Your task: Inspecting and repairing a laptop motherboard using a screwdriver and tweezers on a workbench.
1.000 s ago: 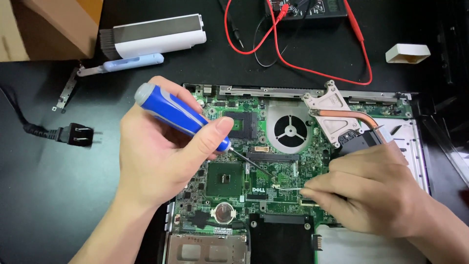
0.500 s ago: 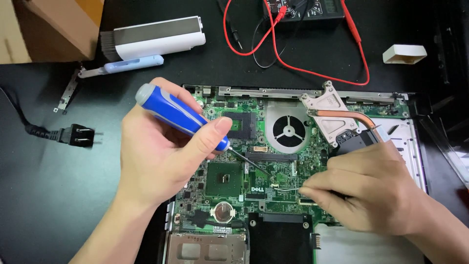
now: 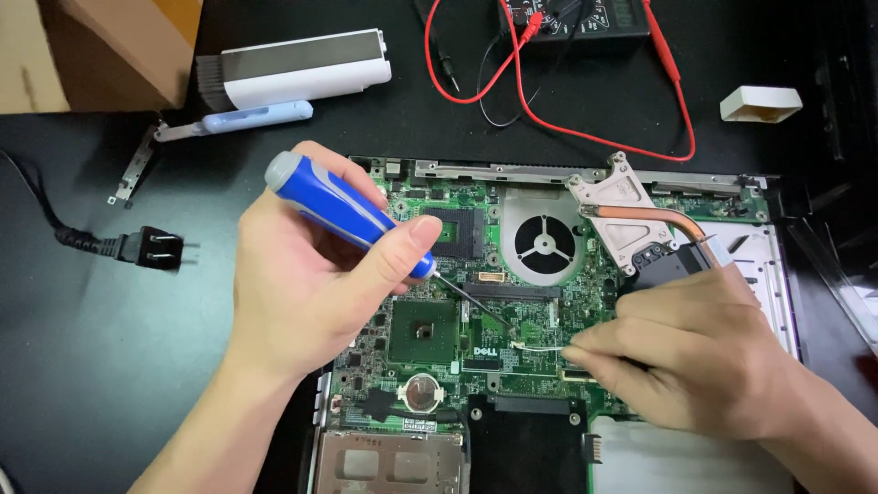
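From my remote seat I watch the left hand [image 3: 311, 274] curl around a blue screwdriver [image 3: 352, 215], its fingers [image 3: 412, 240] closed on the handle and the thumb pressed along the blue grip, wrist bent so the grey cap tilts up and to the left while the thin shaft slants down to the right onto the green circuit board [image 3: 430, 329] of an opened laptop lying on the black worktop [image 3: 91, 348]. The right hand [image 3: 695, 352] lies low over the board's right side, knuckles up, its fingers pinched narrow on a thin white wire [image 3: 540, 348] just beside the screwdriver's tip. The round fan [image 3: 544, 245] and a copper heat pipe [image 3: 654, 218] sit just above that hand. Farther back on the worktop I see red test leads [image 3: 558, 128], a white brush tool [image 3: 293, 78], a small white block [image 3: 759, 102], and a black plug [image 3: 151, 247] well apart to the left.
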